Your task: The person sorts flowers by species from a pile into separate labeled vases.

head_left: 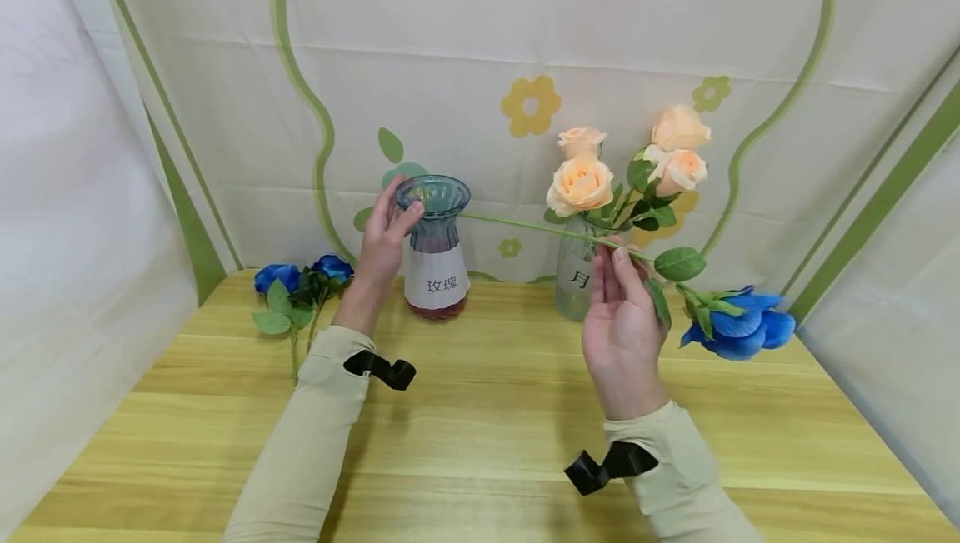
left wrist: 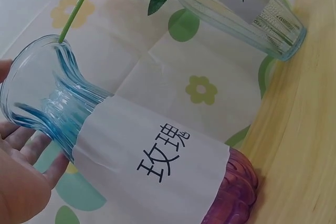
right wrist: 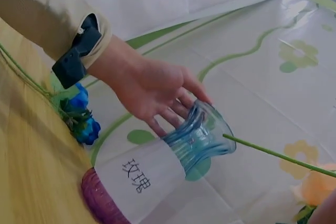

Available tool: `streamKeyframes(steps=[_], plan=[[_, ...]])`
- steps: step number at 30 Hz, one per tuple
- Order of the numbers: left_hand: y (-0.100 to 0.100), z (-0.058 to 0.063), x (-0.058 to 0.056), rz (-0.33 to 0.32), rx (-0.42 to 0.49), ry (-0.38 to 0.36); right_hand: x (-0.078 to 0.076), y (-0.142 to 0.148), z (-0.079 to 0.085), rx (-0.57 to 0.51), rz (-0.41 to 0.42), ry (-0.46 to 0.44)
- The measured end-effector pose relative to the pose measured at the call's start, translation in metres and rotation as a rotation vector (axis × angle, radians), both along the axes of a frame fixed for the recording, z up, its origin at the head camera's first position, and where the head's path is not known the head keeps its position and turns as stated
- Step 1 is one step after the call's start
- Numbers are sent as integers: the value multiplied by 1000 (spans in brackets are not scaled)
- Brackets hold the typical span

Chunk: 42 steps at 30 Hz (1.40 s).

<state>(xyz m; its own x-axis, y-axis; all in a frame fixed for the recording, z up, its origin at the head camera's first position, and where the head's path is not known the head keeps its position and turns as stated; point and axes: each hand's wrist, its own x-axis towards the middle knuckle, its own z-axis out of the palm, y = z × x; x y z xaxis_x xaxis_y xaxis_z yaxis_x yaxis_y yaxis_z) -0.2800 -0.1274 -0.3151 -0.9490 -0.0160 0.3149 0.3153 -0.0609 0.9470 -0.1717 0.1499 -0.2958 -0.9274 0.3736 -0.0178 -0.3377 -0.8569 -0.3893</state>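
My left hand (head_left: 386, 235) grips the flared neck of a blue glass vase (head_left: 437, 231), thumb over the rim. The vase has a white paper label and a purple base; it stands upright on the table. My right hand (head_left: 622, 318) pinches the green stem of a blue rose (head_left: 742, 324), whose bloom points to the right. The stem lies nearly level across to the vase, and in the left wrist view the stem (left wrist: 79, 9) meets the vase's rim. Two more blue roses (head_left: 303, 281) lie on the table left of my left hand.
Behind my right hand stands a clear labelled vase (head_left: 572, 297) holding several peach roses (head_left: 581, 185). The wooden table (head_left: 465, 443) ends at a patterned cloth backdrop (head_left: 435, 93). White cloth (head_left: 82, 235) hangs at both sides.
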Motion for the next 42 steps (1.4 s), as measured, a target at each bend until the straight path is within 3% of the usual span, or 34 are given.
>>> streamKeyframes(steps=[11,19,23,35,42], plan=[[1,-3,0,-8,4,0,1,-9,12,36,-71,57],[3,-4,2,-4,-13,-4,-7,-34,14,259,-174,66],[3,-3,2,-2,-7,-17,-13,-49,15,298,-204,84],[2,-2,2,3,8,-26,-29,-79,24,433,-232,56],[2,-1,2,0,9,-27,-34,-82,33,427,-256,54]])
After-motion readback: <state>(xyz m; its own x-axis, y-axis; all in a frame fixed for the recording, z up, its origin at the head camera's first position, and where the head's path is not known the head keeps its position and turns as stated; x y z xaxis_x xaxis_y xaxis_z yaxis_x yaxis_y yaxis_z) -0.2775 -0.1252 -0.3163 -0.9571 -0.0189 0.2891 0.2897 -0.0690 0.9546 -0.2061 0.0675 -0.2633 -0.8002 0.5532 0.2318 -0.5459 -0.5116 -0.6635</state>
